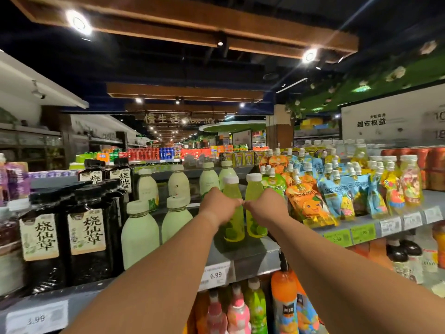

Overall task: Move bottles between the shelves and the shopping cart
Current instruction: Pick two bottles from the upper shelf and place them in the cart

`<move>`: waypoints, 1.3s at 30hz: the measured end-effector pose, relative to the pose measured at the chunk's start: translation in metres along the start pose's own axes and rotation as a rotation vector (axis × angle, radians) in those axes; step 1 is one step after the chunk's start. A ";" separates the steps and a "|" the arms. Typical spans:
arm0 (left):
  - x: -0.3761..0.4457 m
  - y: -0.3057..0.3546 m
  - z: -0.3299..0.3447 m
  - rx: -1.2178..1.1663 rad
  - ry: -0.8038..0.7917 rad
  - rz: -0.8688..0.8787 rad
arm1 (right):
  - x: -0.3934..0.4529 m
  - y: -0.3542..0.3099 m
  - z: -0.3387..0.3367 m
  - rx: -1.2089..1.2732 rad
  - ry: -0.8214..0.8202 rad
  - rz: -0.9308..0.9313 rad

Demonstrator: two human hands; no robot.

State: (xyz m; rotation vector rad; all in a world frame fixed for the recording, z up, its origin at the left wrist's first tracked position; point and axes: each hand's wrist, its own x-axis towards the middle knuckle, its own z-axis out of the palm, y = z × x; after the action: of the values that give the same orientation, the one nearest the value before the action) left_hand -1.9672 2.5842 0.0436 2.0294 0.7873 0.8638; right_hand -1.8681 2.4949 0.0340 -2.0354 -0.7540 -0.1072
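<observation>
Left hand (218, 203): fingers curled around the left green bottle (232, 213), mid-body, for a firm lift.
Right hand (263, 204): holds the right green bottle (255, 208) likewise.
Bottles: both upright on the shelf (248, 254), near its front edge.
Cart: not visible.

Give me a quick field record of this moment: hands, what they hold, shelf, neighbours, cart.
left hand: left hand grips the left yellow-green bottle
right hand: right hand grips the right yellow-green bottle
bottle state: both upright, white caps, side by side on the metal shelf
left neighbours: pale green bottles, then black grass-jelly bottles
right neighbours: orange spout pouches
price tag: 6.99 tag on the shelf edge below
cart: not in view
</observation>
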 end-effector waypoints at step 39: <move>-0.336 -0.050 -0.274 0.150 0.497 -0.139 | -0.307 -0.147 0.023 0.299 -0.544 -0.502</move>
State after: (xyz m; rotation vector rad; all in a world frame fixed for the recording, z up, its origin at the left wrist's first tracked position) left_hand -2.3878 2.4675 0.0283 1.8754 1.2818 1.2812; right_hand -2.2020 2.4251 0.0208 -1.5585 -1.5155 0.2720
